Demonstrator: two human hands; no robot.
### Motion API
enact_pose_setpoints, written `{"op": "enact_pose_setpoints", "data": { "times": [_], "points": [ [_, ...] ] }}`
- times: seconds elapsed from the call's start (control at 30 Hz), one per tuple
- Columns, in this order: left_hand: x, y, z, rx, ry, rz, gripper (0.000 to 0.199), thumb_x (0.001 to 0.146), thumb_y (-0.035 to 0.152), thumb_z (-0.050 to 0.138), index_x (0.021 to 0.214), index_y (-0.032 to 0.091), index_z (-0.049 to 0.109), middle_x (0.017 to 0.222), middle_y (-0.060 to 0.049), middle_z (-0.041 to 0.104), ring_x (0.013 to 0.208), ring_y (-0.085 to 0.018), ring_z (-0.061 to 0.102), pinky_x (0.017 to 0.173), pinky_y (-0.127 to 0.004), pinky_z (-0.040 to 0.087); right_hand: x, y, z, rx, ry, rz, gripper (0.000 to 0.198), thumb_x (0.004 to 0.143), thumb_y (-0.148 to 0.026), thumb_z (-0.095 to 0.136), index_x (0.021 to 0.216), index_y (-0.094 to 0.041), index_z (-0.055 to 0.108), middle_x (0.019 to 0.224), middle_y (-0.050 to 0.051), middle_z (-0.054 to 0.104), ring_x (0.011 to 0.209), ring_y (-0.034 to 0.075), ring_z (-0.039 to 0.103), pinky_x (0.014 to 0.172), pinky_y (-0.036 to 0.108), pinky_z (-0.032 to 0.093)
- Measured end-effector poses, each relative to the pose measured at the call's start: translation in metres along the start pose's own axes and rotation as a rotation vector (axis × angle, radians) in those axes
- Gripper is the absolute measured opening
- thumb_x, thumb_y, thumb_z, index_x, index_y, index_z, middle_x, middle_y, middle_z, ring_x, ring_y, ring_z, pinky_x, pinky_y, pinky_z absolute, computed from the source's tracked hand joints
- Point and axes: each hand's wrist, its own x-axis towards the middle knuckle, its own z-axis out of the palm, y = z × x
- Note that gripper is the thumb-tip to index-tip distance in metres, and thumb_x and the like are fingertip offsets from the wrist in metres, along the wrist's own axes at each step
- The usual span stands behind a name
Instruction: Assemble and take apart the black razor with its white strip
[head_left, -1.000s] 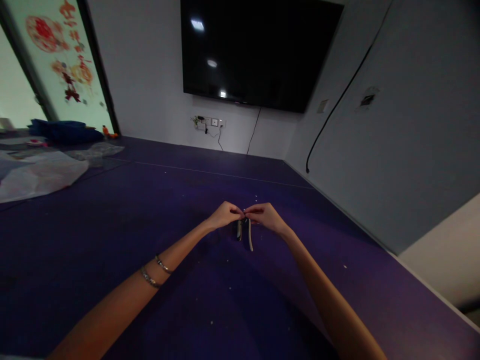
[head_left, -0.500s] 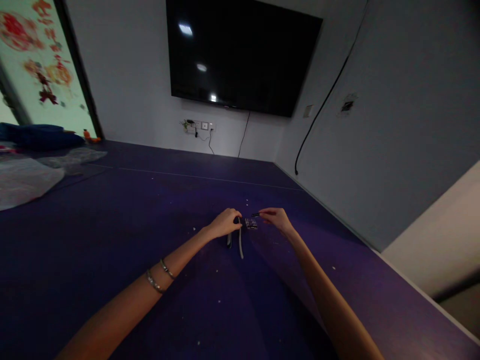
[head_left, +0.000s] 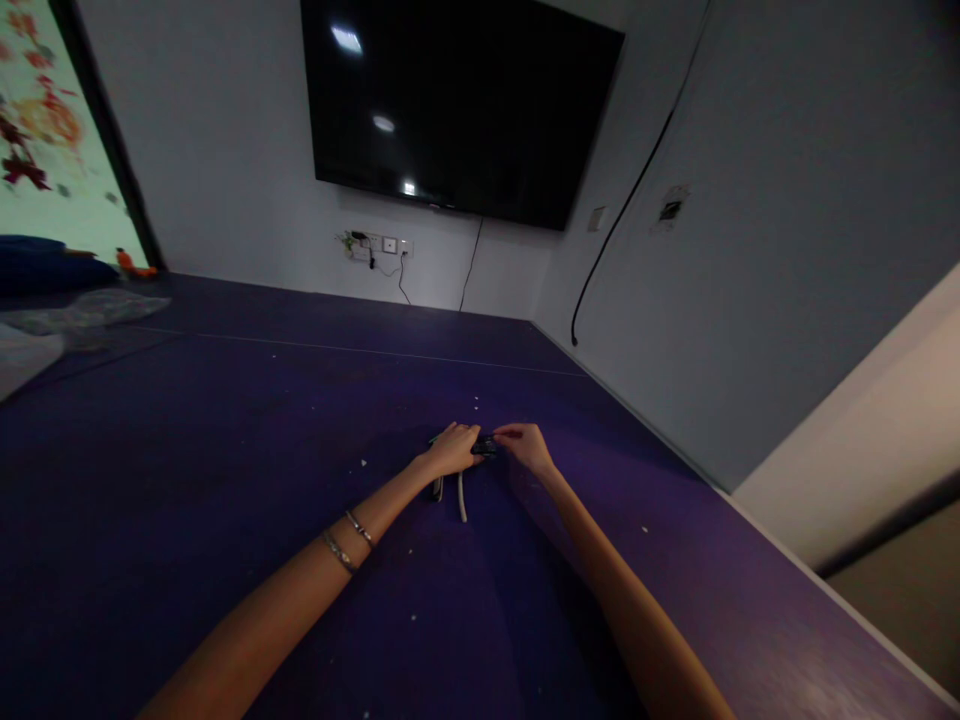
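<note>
The small dark piece [head_left: 484, 450] lies on the purple floor [head_left: 315, 610] between your hands: your left hand [head_left: 453, 450] covers its left side, so you can't tell how far those fingers are apart, while your right hand [head_left: 526, 446] has its fingers pinched together at the other edge, probably on something too small to make out. Just below your left hand, which hides their upper ends, lie a pale strip [head_left: 462, 500] and a shorter piece [head_left: 437, 489].
</note>
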Motion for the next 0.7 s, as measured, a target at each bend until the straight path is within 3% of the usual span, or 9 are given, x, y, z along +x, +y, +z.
{"op": "enact_pose_setpoints", "data": {
  "times": [0.7],
  "points": [
    [0.0027, -0.0034, 0.0068, -0.053, 0.011, 0.031, 0.040, 0.071, 0.022, 0.058, 0.110, 0.013, 0.052, 0.112, -0.016, 0.060, 0.108, -0.028, 0.053, 0.100, -0.043, 0.029, -0.0018, 0.0102, 0.0063, -0.075, -0.038, -0.013, 0.014, 0.063, -0.022, 0.062, 0.073, -0.017, 0.071, 0.070, 0.004, 0.070, 0.065, 0.017, 0.064, 0.064, 0.028, 0.049]
  ]
}}
